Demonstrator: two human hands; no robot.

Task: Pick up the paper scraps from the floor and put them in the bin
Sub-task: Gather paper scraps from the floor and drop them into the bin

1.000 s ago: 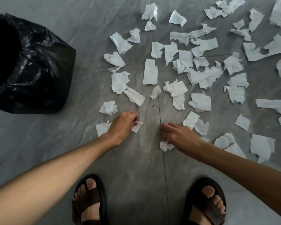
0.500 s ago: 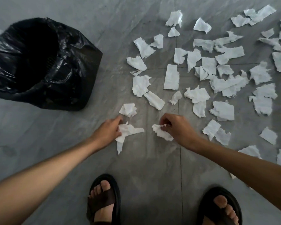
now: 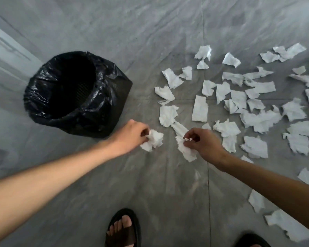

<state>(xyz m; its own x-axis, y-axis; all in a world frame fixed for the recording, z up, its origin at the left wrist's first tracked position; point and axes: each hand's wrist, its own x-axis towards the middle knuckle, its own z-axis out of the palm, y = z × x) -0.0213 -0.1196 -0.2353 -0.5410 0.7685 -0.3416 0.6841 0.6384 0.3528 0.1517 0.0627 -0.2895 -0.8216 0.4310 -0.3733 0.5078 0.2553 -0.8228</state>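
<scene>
Several white paper scraps (image 3: pixel 200 108) lie scattered over the grey tiled floor, mostly to the right. My left hand (image 3: pixel 130 135) is closed on a crumpled bunch of scraps (image 3: pixel 154 139), just right of the bin. My right hand (image 3: pixel 202 142) pinches another bunch of scraps (image 3: pixel 185 148) that hangs below the fingers. The bin (image 3: pixel 112 107), lined with a black plastic bag, stands at the left with its mouth open and dark inside.
My two sandalled feet, the left foot (image 3: pixel 122 229) and the right foot (image 3: pixel 251 241), stand at the bottom edge. A pale wall base (image 3: pixel 5 49) runs along the far left. More paper scraps (image 3: pixel 282 223) lie by my right foot.
Both hands have lifted with their scraps and shifted toward the bin. My view has swung left, bringing the whole bin into sight. The left hand's scraps are now bunched together.
</scene>
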